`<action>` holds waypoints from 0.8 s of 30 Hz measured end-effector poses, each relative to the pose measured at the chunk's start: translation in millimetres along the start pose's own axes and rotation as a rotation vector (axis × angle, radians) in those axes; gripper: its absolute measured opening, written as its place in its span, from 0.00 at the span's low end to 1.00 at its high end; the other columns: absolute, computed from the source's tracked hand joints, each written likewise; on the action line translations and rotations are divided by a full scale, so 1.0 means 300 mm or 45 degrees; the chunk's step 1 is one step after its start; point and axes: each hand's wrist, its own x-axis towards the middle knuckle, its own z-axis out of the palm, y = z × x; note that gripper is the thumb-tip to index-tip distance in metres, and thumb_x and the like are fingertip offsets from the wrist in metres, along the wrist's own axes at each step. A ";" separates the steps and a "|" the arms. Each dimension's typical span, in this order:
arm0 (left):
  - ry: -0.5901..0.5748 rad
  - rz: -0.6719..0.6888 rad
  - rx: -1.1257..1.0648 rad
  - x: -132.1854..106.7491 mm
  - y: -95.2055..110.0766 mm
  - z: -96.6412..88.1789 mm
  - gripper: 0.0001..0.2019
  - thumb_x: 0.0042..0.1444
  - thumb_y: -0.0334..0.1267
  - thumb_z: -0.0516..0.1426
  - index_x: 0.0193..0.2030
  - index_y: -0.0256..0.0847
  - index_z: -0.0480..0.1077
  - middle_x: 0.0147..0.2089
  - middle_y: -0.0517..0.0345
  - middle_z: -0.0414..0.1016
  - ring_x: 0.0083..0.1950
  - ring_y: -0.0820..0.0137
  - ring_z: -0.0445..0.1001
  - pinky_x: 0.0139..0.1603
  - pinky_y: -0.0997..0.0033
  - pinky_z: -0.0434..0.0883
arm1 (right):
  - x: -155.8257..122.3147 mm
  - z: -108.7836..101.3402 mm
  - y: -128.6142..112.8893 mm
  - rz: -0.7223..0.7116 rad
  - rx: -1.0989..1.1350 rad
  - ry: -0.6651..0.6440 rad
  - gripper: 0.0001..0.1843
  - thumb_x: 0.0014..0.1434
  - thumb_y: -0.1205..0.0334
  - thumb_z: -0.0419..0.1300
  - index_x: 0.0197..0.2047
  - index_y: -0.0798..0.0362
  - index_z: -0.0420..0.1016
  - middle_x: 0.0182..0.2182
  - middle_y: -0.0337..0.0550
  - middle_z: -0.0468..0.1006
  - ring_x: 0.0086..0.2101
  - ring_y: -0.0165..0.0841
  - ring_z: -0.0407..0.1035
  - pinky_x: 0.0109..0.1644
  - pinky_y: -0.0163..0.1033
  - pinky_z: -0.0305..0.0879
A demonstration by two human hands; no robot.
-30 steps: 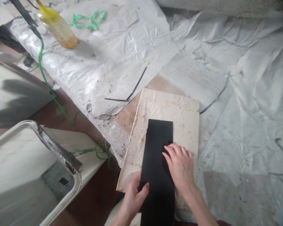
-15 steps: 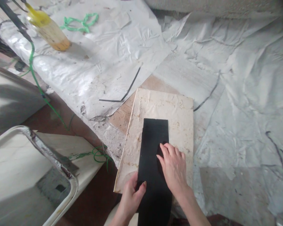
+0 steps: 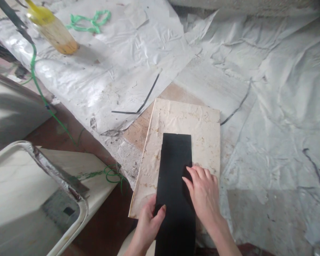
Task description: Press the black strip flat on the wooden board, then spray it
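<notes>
A long, flat black strip [image 3: 176, 160], apparently a stack of thin sheets with stepped edges, lies lengthwise over a pale, stained board [image 3: 186, 113]. My left hand [image 3: 150, 220] grips the strip's lower left edge, thumb on top and fingers underneath. On the opposite side, my right hand [image 3: 202, 188] has its fingers curled at the right edge, with thumb and index fingertips on the black surface. The strip's near end runs out of the bottom of the view.
A yellow-topped bottle [image 3: 53, 30] with amber liquid stands at the upper left, near a tangled green ribbon [image 3: 89, 23]. Black scrap strips [image 3: 149, 94] lie on the white sheeting [image 3: 117, 64]. At lower left are a white bin [image 3: 16, 199] and a green cord [image 3: 38, 87].
My right hand has slid slightly right and down along the strip's right edge. My left hand keeps its place on the left edge.
</notes>
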 end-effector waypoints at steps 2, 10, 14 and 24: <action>0.004 -0.005 -0.002 0.001 0.002 0.000 0.21 0.60 0.46 0.56 0.55 0.34 0.68 0.53 0.44 0.76 0.54 0.56 0.73 0.56 0.60 0.69 | -0.009 -0.005 -0.009 -0.036 0.012 -0.004 0.16 0.61 0.56 0.60 0.52 0.46 0.70 0.48 0.40 0.75 0.46 0.39 0.65 0.46 0.47 0.58; 0.025 0.004 -0.075 -0.003 -0.002 0.008 0.20 0.61 0.44 0.56 0.55 0.35 0.68 0.53 0.46 0.76 0.53 0.58 0.74 0.55 0.59 0.70 | -0.150 0.021 -0.046 -0.069 -0.039 -0.034 0.21 0.56 0.60 0.65 0.53 0.50 0.70 0.41 0.44 0.77 0.41 0.41 0.68 0.42 0.48 0.59; 0.027 0.010 -0.085 -0.005 0.003 0.011 0.19 0.61 0.44 0.56 0.55 0.35 0.68 0.53 0.47 0.76 0.52 0.59 0.74 0.55 0.60 0.70 | -0.180 0.024 -0.062 -0.073 -0.022 -0.053 0.22 0.56 0.62 0.65 0.54 0.50 0.69 0.48 0.46 0.75 0.45 0.42 0.68 0.44 0.49 0.61; 0.040 0.009 -0.062 -0.010 0.001 0.020 0.20 0.61 0.45 0.55 0.55 0.33 0.67 0.53 0.45 0.76 0.51 0.60 0.75 0.53 0.62 0.71 | -0.217 0.053 -0.075 -0.089 0.003 -0.025 0.28 0.55 0.64 0.66 0.58 0.50 0.66 0.51 0.46 0.74 0.46 0.42 0.69 0.43 0.48 0.66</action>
